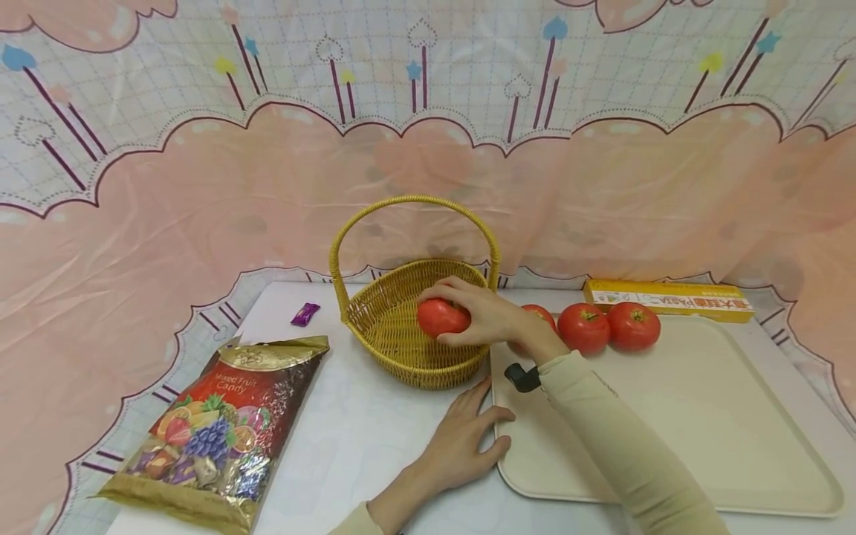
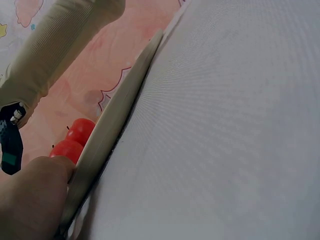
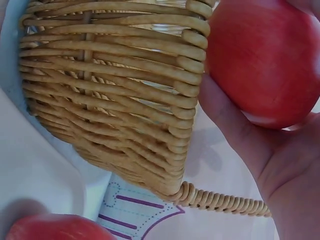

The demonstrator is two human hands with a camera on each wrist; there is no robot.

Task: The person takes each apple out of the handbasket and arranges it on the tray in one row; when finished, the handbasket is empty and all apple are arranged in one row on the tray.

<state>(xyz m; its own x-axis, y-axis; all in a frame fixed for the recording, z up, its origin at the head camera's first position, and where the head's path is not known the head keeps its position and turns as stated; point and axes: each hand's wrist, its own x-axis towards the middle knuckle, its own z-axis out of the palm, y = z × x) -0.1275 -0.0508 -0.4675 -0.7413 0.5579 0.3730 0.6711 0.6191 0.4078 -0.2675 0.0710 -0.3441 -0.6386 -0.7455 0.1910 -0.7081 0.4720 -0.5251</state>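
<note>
In the head view my right hand grips a red tomato over the opening of a yellow wicker basket with a tall arched handle. The right wrist view shows the thumb and palm against this tomato, just beside the basket rim. My left hand lies with fingers spread at the left edge of a beige tray, fingertips touching its rim. Along the tray's back edge sit more tomatoes, one of them partly hidden behind my right wrist.
A bag of mixed fruit candy lies at the left of the white table. One purple wrapped candy is left of the basket. Behind the tray lies a yellow pasta box. A patterned cloth hangs behind the table.
</note>
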